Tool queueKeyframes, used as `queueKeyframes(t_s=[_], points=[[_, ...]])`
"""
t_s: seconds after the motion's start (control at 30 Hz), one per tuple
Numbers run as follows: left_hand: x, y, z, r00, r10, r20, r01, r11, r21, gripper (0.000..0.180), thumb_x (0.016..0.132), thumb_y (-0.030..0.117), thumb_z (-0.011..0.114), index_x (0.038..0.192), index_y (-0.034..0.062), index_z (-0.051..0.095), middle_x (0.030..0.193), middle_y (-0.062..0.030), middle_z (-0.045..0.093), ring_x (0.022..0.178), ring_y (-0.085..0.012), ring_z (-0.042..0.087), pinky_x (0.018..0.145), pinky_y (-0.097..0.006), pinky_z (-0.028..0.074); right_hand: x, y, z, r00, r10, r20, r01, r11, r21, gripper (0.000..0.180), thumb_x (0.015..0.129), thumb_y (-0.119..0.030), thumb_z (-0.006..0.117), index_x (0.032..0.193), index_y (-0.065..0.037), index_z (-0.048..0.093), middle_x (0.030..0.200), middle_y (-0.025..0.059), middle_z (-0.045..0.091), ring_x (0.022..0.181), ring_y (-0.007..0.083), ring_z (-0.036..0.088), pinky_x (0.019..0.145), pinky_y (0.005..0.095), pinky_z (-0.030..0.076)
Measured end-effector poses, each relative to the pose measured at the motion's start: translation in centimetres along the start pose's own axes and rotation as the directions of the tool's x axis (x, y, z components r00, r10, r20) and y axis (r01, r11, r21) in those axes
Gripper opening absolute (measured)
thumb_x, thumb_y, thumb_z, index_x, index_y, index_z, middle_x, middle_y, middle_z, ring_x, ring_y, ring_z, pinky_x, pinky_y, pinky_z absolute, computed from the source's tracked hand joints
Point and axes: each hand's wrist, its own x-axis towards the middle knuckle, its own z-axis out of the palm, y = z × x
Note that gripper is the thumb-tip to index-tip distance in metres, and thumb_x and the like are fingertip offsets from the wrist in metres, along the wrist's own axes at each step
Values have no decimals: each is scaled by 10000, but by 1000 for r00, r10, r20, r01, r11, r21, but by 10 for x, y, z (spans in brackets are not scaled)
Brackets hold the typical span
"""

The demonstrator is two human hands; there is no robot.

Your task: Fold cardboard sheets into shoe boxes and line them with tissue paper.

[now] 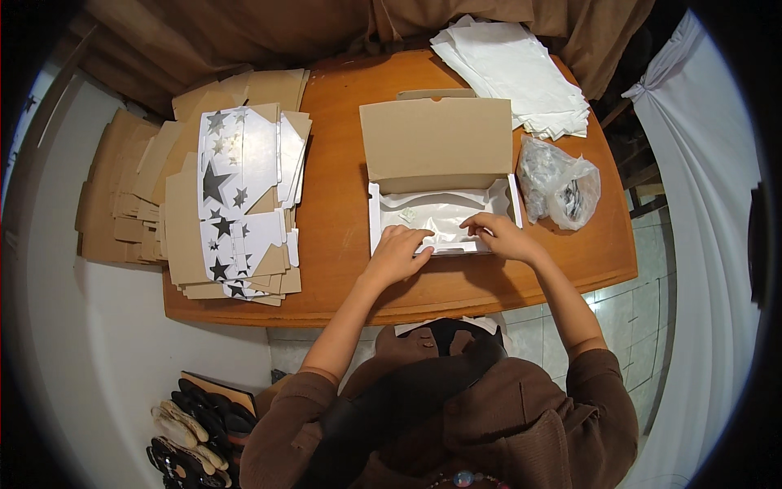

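Note:
In front of me on the table stands a cardboard box [436, 143], white-sided, its brown lid raised and tilted back. White tissue paper [444, 220] lines the inside, and a small pale packet or scrap [407, 214] lies on it at the left. My left hand [397, 254] rests over the box's front edge, left of the middle, with thumb and fingers apart. At the right front corner, my right hand [498, 237] reaches in from the side, its fingers bent and spread above the tissue paper. Neither hand visibly grips anything.
Flat star-printed box blanks [240, 191] lie stacked at the table's left, beside more brown flattened cardboard [130, 187]. White paper sheets [513, 73] are piled at the far right. A clear plastic bag [558, 183] sits right of the box. Several shoes [195, 428] are at the lower left.

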Motion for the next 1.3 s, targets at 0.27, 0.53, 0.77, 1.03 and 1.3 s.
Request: queueKeyframes(t_s=[0.27,0.53,0.77,1.03,1.3], points=[[3,2,0,998,-42,40,43,999,-33,310,823,274,563,1081,104,595,834,-125,611,899,-289,518,897,-395,331,-4,10,0,997,-52,54,56,996,-63,288,818,2,458,1072,-15,593,979,179,618,891,293,602,797,372,474],[1,-3,2,998,-47,35,48,998,-40,385,704,234,598,1072,123,582,864,-101,587,889,-268,489,889,-380,324,1,-2,17,987,-160,31,163,972,-170,251,865,-181,539,1053,-28,604,959,173,620,912,326,575,829,401,441],[0,-3,-2,999,-8,38,11,995,-96,352,713,229,632,1051,135,602,863,-84,594,900,-267,495,900,-376,332,-2,-13,36,839,-522,-151,435,811,-391,171,723,-127,676,835,-72,560,953,68,525,984,279,494,883,408,395],[1,-12,3,998,51,22,-48,993,-108,272,738,250,652,981,128,645,877,-71,623,928,-256,539,934,-371,327,-15,3,62,703,-712,2,478,470,-742,70,760,-173,553,761,-105,534,1044,56,558,1077,227,503,1027,460,342],[2,-13,5,997,82,13,-81,993,-84,319,745,308,671,997,116,637,941,-67,627,986,-263,526,950,-384,312,0,-11,52,887,-417,-199,340,880,-331,187,781,-143,627,952,-87,574,1031,107,587,945,284,563,852,428,446]])
